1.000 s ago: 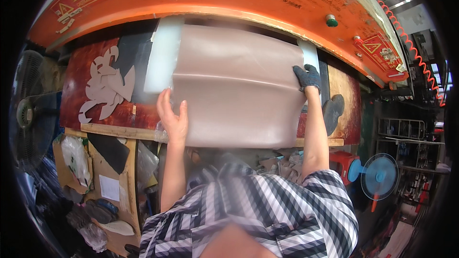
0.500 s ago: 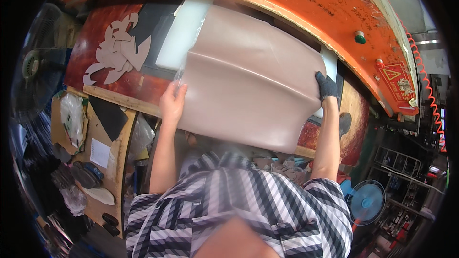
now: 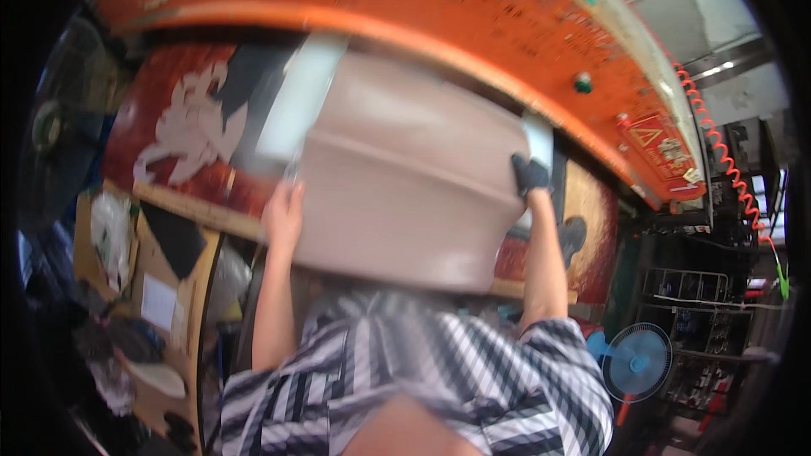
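Note:
A wide pinkish-brown sheet of leather-like material (image 3: 405, 203) lies over a white board (image 3: 296, 105), with a raised crease running across it. Its near edge hangs toward my body. At the sheet's left edge, my bare left hand (image 3: 284, 213) grips with the thumb on top; the fingers are partly hidden and blurred. On the opposite edge my right hand (image 3: 530, 176), in a dark glove, is closed around the material near the end of the crease.
An orange machine beam (image 3: 405, 0) spans the far side above the table. Pale cut pieces (image 3: 190, 122) lie on the red tabletop (image 3: 139, 114) at left. A side table (image 3: 182, 321) holds paper and plastic bags. A blue fan (image 3: 636, 361) stands at lower right.
The view has tilted, showing more of the orange beam and putting the sheet lower and further left in the picture. Both hands keep their places on the sheet's edges.

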Demonstrator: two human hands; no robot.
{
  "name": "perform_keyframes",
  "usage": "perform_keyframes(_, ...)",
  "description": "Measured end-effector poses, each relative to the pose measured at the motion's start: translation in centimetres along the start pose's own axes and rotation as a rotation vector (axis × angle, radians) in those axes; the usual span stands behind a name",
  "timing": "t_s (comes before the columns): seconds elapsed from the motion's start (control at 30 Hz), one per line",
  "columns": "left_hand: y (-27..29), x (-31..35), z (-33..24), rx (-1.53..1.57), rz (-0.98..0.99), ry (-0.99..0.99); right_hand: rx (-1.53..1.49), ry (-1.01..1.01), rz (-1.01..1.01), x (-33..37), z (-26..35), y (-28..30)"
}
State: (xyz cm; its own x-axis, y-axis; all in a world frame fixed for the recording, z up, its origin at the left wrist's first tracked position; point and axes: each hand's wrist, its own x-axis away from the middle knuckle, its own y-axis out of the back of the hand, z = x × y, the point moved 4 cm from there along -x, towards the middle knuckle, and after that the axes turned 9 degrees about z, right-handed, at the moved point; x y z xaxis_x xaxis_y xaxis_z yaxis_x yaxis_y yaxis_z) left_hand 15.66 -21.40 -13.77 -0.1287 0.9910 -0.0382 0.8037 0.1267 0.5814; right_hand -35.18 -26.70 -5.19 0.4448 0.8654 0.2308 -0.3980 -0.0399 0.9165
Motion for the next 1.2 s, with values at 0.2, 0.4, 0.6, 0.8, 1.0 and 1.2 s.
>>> perform_keyframes(0.2,0.1,-0.4,-0.2,0.074,0.054,0.101,-0.243,0.018,-0.033,-0.9,-1.2,-0.4)
perform_keyframes(0.4,0.2,-0.7,-1.0,-0.032,0.084,0.102,-0.267,-0.008,-0.022,-0.9,-1.1,-0.5)
perform_keyframes(0.6,1.0,-2.6,-1.9,0.268,0.023,-0.008,-0.277,0.022,-0.117,0.2,-0.9,-0.3)
perform_keyframes(0.8,4.8,-8.7,-5.7,0.511,-0.026,-0.147,-0.842,-0.133,-0.276,2.0,-1.1,-2.9)
perform_keyframes(1.0,6.9,-12.0,-4.4,-0.192,0.007,-0.018,-0.945,-0.103,-0.246,6.1,1.1,-5.9)
perform_keyframes(1.2,6.9,-10.9,-2.6,-0.398,0.066,0.086,-0.54,-0.124,0.34,8.4,1.6,-2.8)
